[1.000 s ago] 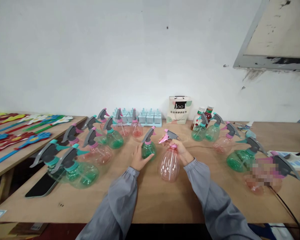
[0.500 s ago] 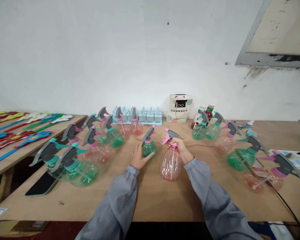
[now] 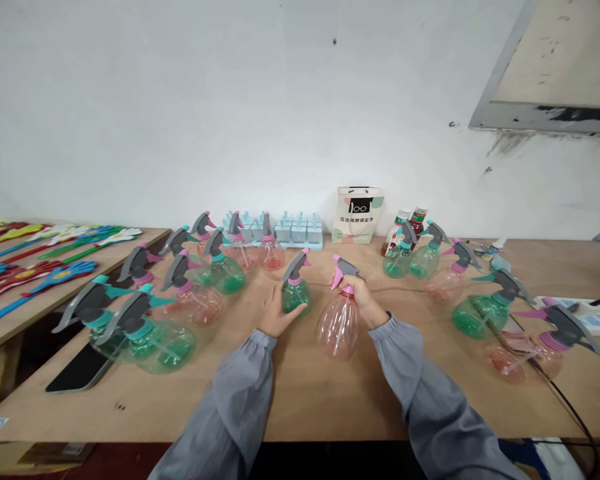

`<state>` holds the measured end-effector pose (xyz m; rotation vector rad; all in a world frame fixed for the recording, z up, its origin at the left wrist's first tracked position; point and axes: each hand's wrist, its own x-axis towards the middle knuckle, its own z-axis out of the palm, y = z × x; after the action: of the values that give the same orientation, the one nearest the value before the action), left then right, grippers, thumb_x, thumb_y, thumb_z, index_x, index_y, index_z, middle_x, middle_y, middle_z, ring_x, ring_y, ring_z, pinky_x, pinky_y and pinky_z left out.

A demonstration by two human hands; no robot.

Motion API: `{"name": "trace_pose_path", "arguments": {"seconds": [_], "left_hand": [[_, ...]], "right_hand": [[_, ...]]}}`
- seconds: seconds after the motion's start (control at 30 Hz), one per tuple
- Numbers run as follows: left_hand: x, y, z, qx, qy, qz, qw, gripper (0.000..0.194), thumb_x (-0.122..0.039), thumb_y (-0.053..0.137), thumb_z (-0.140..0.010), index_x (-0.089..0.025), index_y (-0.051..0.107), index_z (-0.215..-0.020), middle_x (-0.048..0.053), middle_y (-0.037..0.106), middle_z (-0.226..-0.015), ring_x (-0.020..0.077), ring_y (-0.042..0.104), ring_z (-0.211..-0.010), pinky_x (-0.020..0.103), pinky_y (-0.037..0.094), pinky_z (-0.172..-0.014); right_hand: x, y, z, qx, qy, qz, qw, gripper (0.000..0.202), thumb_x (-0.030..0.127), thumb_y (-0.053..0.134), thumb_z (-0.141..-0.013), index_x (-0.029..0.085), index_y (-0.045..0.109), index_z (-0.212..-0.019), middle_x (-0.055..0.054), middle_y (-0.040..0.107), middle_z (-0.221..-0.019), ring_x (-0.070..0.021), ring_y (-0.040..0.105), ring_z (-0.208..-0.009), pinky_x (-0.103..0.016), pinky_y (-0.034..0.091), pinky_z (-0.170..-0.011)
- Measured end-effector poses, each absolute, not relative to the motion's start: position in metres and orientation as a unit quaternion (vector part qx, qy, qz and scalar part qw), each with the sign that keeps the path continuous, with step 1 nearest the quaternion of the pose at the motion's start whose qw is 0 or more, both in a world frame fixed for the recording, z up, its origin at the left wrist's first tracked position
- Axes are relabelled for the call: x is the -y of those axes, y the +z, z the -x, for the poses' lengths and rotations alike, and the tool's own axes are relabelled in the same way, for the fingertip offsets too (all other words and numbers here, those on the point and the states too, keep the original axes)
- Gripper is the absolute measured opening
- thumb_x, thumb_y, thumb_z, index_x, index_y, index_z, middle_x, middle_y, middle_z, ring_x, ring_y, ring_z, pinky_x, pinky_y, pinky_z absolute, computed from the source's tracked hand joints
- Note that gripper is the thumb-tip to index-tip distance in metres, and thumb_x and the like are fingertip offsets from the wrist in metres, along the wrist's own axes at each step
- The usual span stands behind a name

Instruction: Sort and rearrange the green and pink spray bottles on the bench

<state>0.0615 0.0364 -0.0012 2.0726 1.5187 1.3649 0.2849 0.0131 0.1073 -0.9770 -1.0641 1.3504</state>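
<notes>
My left hand (image 3: 274, 315) wraps the body of a small green spray bottle (image 3: 296, 291) with a grey trigger and pink collar, standing on the wooden table (image 3: 310, 393). My right hand (image 3: 364, 301) grips the neck of a pink transparent spray bottle (image 3: 337, 323) with a pink and grey trigger head, which tilts a little to the left. The two bottles stand side by side, a small gap between them, in the middle of the table. Both my arms wear grey sleeves.
Several green and pink spray bottles (image 3: 145, 333) cluster at the left, others (image 3: 475, 313) at the right. A black phone (image 3: 77, 368) lies near the left edge. Blue moulds (image 3: 293, 233), a white box (image 3: 357, 215) and drink bottles (image 3: 414, 225) line the wall. Coloured hand clappers (image 3: 40, 267) cover the left table.
My right hand has turned the pink bottle's trigger head and brought the bottle a little more upright. My left hand stays on the green bottle.
</notes>
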Motion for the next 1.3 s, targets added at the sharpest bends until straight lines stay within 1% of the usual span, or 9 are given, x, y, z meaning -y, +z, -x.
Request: {"name": "trace_pose_path", "arguments": {"seconds": [0.17, 0.23, 0.4, 0.47, 0.57, 0.7, 0.93, 1.17, 1.3], "left_hand": [[-0.037, -0.003, -0.062, -0.507, 0.474, -0.711, 0.114, 0.08, -0.048, 0.079, -0.073, -0.021, 0.044, -0.139, 0.015, 0.06, -0.127, 0.0342, 0.055, -0.128, 0.053, 0.042, -0.109], [-0.037, -0.003, -0.062, -0.506, 0.474, -0.711, 0.113, 0.08, -0.049, 0.079, -0.073, -0.021, 0.044, -0.139, 0.015, 0.059, -0.127, 0.0346, 0.055, -0.129, 0.053, 0.042, -0.11], [-0.039, -0.004, -0.061, -0.502, 0.474, -0.714, 0.117, 0.08, -0.049, 0.078, -0.074, -0.022, 0.043, -0.14, 0.015, 0.06, -0.128, 0.0344, 0.055, -0.129, 0.054, 0.041, -0.111], [-0.039, -0.004, -0.062, -0.5, 0.476, -0.714, 0.119, 0.08, -0.049, 0.077, -0.075, -0.021, 0.042, -0.141, 0.015, 0.059, -0.128, 0.0344, 0.054, -0.13, 0.054, 0.041, -0.111], [-0.039, -0.004, -0.062, -0.5, 0.479, -0.711, 0.122, 0.081, -0.051, 0.076, -0.075, -0.021, 0.042, -0.142, 0.015, 0.059, -0.13, 0.035, 0.053, -0.132, 0.055, 0.04, -0.112], [-0.039, -0.004, -0.062, -0.493, 0.483, -0.712, 0.127, 0.081, -0.051, 0.075, -0.076, -0.022, 0.041, -0.142, 0.016, 0.058, -0.132, 0.0343, 0.054, -0.131, 0.054, 0.041, -0.111], [-0.039, -0.003, -0.062, -0.487, 0.485, -0.715, 0.131, 0.08, -0.053, 0.074, -0.075, -0.02, 0.043, -0.141, 0.015, 0.059, -0.129, 0.0346, 0.054, -0.13, 0.055, 0.041, -0.112], [-0.037, -0.001, -0.062, -0.487, 0.485, -0.715, 0.132, 0.079, -0.054, 0.073, -0.076, -0.021, 0.043, -0.141, 0.015, 0.059, -0.126, 0.0351, 0.053, -0.131, 0.055, 0.042, -0.111], [-0.037, 0.0, -0.062, -0.486, 0.484, -0.716, 0.129, 0.078, -0.053, 0.074, -0.076, -0.021, 0.043, -0.14, 0.015, 0.059, -0.125, 0.0349, 0.054, -0.13, 0.055, 0.043, -0.11]], "right_hand": [[0.002, 0.105, -0.3, 0.521, 0.434, 0.461, 0.572, 0.023, 0.035, 0.065, -0.064, 0.024, 0.07, -0.084, -0.001, 0.069, -0.085, -0.0179, 0.061, -0.08, -0.027, 0.048, -0.065], [0.007, 0.1, -0.317, 0.539, 0.362, 0.478, 0.591, 0.024, 0.038, 0.065, -0.07, 0.025, 0.066, -0.09, 0.0, 0.067, -0.085, -0.0164, 0.059, -0.078, -0.026, 0.047, -0.064], [0.015, 0.086, -0.386, 0.517, 0.167, 0.549, 0.635, 0.024, 0.04, 0.074, -0.069, 0.022, 0.058, -0.072, 0.007, 0.047, -0.061, -0.0112, 0.044, -0.057, -0.025, 0.04, -0.055], [0.013, 0.083, -0.416, 0.484, 0.105, 0.57, 0.655, 0.024, 0.041, 0.074, -0.069, 0.02, 0.064, -0.074, 0.005, 0.052, -0.061, -0.0128, 0.048, -0.059, -0.027, 0.044, -0.058], [0.005, 0.083, -0.453, 0.432, 0.043, 0.57, 0.698, 0.032, 0.043, 0.075, -0.067, 0.016, 0.074, -0.084, -0.003, 0.069, -0.074, -0.0197, 0.062, -0.073, -0.036, 0.053, -0.073], [-0.009, 0.086, -0.474, 0.413, 0.027, 0.568, 0.711, 0.042, 0.044, 0.074, -0.066, 0.014, 0.077, -0.095, -0.009, 0.077, -0.09, -0.024, 0.068, -0.084, -0.042, 0.056, -0.082], [-0.015, 0.099, -0.462, 0.379, 0.021, 0.602, 0.702, 0.041, 0.036, 0.071, -0.074, 0.01, 0.077, -0.104, -0.013, 0.078, -0.1, -0.0266, 0.069, -0.095, -0.041, 0.056, -0.087], [-0.019, 0.102, -0.465, 0.394, 0.011, 0.582, 0.711, 0.037, 0.034, 0.073, -0.073, 0.015, 0.078, -0.104, -0.011, 0.077, -0.1, -0.029, 0.067, -0.104, -0.044, 0.055, -0.092], [-0.034, 0.088, -0.477, 0.394, 0.022, 0.562, 0.727, 0.043, 0.037, 0.072, -0.072, 0.011, 0.075, -0.106, -0.014, 0.077, -0.104, -0.0279, 0.067, -0.101, -0.045, 0.055, -0.091]]}}
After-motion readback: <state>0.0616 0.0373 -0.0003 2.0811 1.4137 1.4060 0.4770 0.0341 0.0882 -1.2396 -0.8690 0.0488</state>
